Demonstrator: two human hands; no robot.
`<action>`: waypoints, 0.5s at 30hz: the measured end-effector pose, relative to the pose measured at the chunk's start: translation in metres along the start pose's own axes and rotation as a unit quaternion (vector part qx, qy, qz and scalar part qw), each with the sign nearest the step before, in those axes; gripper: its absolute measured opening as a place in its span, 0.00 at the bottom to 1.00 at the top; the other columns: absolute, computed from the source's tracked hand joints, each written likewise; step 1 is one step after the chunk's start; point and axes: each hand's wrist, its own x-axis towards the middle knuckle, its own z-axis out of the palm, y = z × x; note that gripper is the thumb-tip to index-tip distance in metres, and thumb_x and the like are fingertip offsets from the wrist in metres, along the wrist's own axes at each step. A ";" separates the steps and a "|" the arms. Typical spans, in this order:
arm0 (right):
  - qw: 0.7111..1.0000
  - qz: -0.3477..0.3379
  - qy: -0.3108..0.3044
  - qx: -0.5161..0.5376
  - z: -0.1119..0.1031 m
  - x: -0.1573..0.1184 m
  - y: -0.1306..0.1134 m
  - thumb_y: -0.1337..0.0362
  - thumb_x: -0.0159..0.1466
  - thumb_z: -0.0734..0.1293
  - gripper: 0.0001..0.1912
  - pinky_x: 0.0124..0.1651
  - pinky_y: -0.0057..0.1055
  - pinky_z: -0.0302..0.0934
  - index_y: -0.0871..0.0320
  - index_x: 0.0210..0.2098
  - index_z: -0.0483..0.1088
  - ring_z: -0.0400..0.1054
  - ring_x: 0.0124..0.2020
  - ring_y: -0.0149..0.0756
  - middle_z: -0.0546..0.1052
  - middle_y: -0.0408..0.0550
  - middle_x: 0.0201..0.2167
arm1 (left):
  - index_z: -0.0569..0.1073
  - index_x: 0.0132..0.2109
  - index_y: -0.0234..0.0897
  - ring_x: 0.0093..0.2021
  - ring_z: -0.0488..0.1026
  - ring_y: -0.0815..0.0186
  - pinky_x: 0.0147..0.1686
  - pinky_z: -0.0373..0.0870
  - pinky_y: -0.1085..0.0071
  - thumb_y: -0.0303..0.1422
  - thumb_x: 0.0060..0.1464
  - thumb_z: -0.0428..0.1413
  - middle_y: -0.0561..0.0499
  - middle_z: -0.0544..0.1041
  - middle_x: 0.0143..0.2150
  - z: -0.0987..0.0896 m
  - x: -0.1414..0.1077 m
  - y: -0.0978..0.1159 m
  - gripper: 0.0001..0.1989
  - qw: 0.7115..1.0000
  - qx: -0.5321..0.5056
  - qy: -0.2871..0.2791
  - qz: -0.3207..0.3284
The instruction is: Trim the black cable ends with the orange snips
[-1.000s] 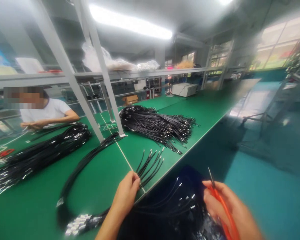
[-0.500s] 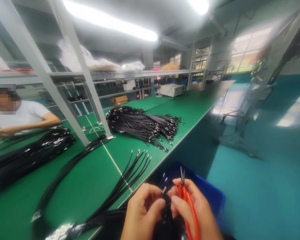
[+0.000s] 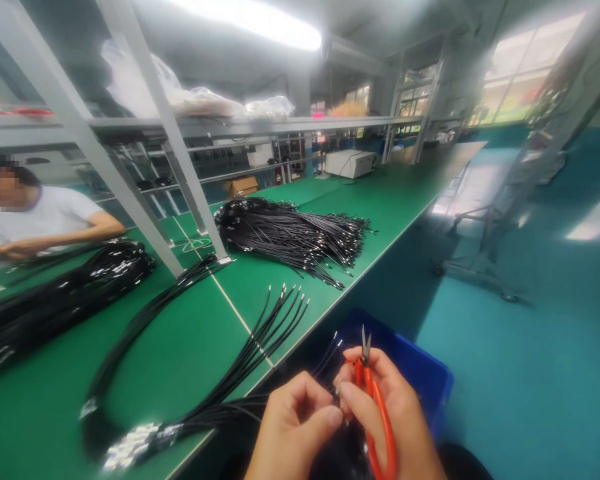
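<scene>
My left hand has its thumb and forefinger pinched on the end of a thin black cable, of which only a small bit shows. Close against it, the fingertips of my right hand meet at the same cable end. Orange-handled scissors lie in my right palm, blades up and slightly parted. A bundle of black cables with pale metal tips runs over the table edge beside my left hand. The bundle is wrapped in a shiny band near the bottom.
A large pile of black cables lies on the green table. Grey shelf posts rise from it. Below my hands stands a blue bin. A co-worker sits at the left behind another cable heap.
My hands have come closer together at the cable end, and the left fingers have closed further over it. The scissors stay in my right hand. The view has shifted slightly.
</scene>
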 end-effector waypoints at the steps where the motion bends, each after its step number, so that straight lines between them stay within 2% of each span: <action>1: 1.000 -0.001 -0.001 -0.001 0.000 0.000 0.000 0.67 0.44 0.75 0.14 0.21 0.22 0.57 0.56 0.31 0.71 0.63 0.17 0.26 0.74 0.37 0.19 | 0.67 0.23 0.34 0.21 0.60 0.73 0.23 0.56 0.77 0.33 0.40 0.66 0.57 0.68 0.19 0.001 -0.001 0.001 0.14 1.000 -0.010 0.000 -0.005; 9: 0.999 0.019 -0.035 -0.007 -0.001 -0.001 -0.003 0.67 0.44 0.75 0.14 0.22 0.23 0.58 0.56 0.30 0.72 0.64 0.18 0.27 0.74 0.39 0.19 | 0.66 0.22 0.35 0.21 0.61 0.72 0.23 0.57 0.77 0.35 0.37 0.68 0.56 0.70 0.19 0.001 -0.002 0.003 0.16 0.998 -0.068 -0.004 -0.014; 15: 0.999 0.007 -0.034 -0.026 -0.001 -0.001 -0.003 0.68 0.46 0.74 0.12 0.22 0.24 0.56 0.56 0.30 0.72 0.62 0.19 0.29 0.74 0.40 0.19 | 0.67 0.21 0.35 0.20 0.59 0.72 0.22 0.56 0.76 0.33 0.37 0.66 0.58 0.66 0.18 0.000 -0.005 0.006 0.14 1.000 0.011 0.018 -0.003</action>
